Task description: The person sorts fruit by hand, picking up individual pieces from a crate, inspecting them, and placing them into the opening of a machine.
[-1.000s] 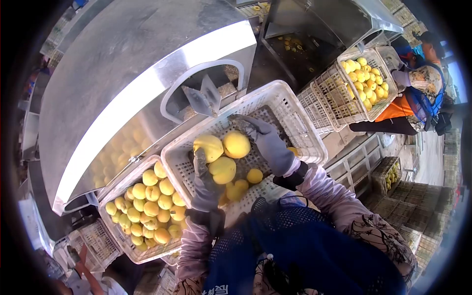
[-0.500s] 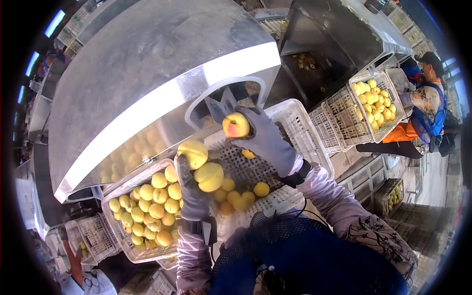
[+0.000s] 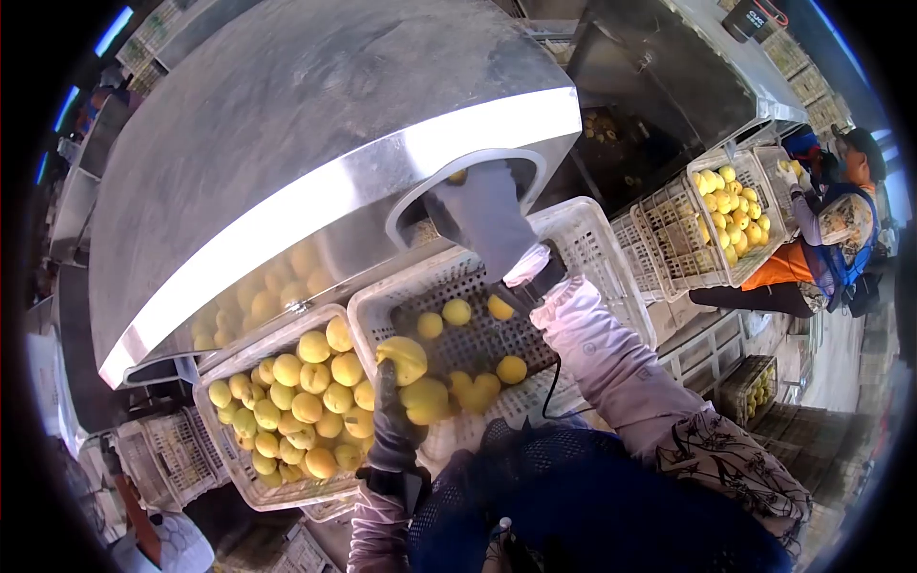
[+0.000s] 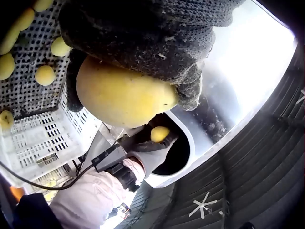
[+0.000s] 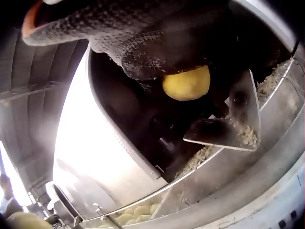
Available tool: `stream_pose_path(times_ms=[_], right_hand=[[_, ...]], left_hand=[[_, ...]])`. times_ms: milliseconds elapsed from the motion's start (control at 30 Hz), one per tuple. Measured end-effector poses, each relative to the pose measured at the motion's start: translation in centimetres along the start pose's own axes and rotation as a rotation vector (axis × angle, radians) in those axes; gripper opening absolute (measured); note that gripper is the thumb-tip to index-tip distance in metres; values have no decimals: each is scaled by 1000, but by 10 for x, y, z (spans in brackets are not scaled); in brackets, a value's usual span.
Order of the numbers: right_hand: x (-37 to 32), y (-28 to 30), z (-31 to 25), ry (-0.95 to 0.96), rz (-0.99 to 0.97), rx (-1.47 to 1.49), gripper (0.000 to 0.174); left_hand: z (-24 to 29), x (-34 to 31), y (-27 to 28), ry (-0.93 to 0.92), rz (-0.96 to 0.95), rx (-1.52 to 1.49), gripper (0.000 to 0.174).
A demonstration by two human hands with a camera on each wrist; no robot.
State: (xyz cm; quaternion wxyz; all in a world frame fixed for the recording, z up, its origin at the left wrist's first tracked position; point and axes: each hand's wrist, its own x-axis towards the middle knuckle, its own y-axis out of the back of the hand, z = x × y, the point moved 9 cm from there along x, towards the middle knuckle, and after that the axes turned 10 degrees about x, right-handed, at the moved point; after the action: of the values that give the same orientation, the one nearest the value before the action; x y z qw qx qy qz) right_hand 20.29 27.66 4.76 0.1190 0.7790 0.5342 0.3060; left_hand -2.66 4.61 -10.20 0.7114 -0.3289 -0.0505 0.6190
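My gloved left hand point(image 3: 390, 425) grips a yellow peach point(image 3: 401, 360) over the left part of a white crate point(image 3: 626, 286). In the left wrist view this peach point(image 4: 121, 93) sits between the dark glove's fingers and thumb. A second large peach point(image 3: 425, 401) lies beside that hand in the head view. The gloved right hand point(image 3: 485, 215) reaches through the arched opening of a metal machine point(image 3: 315, 86). It holds a yellow peach point(image 5: 188, 85) by the fingertips, near a V-shaped metal plate point(image 5: 248, 114) with pulpy bits on it.
Several loose peaches point(image 3: 457, 311) lie in the white crate. To its left stands a crate point(image 3: 253, 492) full of peaches. The opening's metal rim point(image 3: 535, 167) surrounds my right forearm closely. Another person point(image 3: 850, 220) works at a peach-filled crate on the right.
My right hand picked up a peach from the crate area and carried it up into the machine's opening. The left hand lowered slightly, still holding its peach.
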Motion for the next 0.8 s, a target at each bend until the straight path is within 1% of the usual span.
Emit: stream_pose_path(times_ms=[33,67,100,133,167,200,233,267,300,333,367,400,467,500,567,600,667,700,733,767,800], right_hand=[[6,6,-8,113,-77,5,50],[2,11,-22,222,-158,12,45],[-10,32,-28,-203,-176,359,37],[-27,28,-12,-273,-202,545,49],[-48,30,-21,-299,-350,434,55],[-75,35,-32,-312,-494,316,64],[-104,27,-34,-387,-678,475,69],[-135,18,-35,-464,-857,634,75],[-151,14,-29,-457,-851,635,75],[-157,12,-33,-243,-792,584,77],[-155,18,-47,-32,-726,528,79],[-153,23,-45,-24,-715,529,79],[-143,41,-53,115,-609,417,72],[-146,48,-60,121,-602,418,72],[-148,70,-61,31,-445,230,66],[-146,72,-58,38,-439,231,66],[-139,76,-52,82,-443,320,61],[-135,81,-47,85,-438,321,61],[-130,86,-43,43,-447,475,63],[-125,90,-46,0,-455,631,65],[-124,93,-51,-1,-452,633,65]], left_hand=[[33,5,-28,-46,-48,247,67],[79,-5,-62,-315,-7,803,62],[72,-2,-51,-432,7,862,57],[64,-1,-38,-549,17,926,54],[74,3,-41,-548,26,931,54],[65,19,-40,-239,-44,498,51],[48,26,-49,66,-117,60,49],[51,29,-56,59,-121,61,49],[56,31,-65,9,-136,95,49],[62,34,-77,-43,-153,131,50],[72,29,-96,4,-144,88,48],[72,31,-97,-3,-152,97,48],[66,38,-90,33,-107,177,46],[65,39,-94,27,-112,183,46],[75,41,-108,-98,-102,218,43],[78,40,-115,-106,-106,221,43],[88,36,-112,-120,69,435,40],[86,37,-106,-194,89,261,31],[77,45,-95,-196,86,265,31],[83,49,-90,-215,84,234,26],[86,51,-87,-234,84,202,21]])
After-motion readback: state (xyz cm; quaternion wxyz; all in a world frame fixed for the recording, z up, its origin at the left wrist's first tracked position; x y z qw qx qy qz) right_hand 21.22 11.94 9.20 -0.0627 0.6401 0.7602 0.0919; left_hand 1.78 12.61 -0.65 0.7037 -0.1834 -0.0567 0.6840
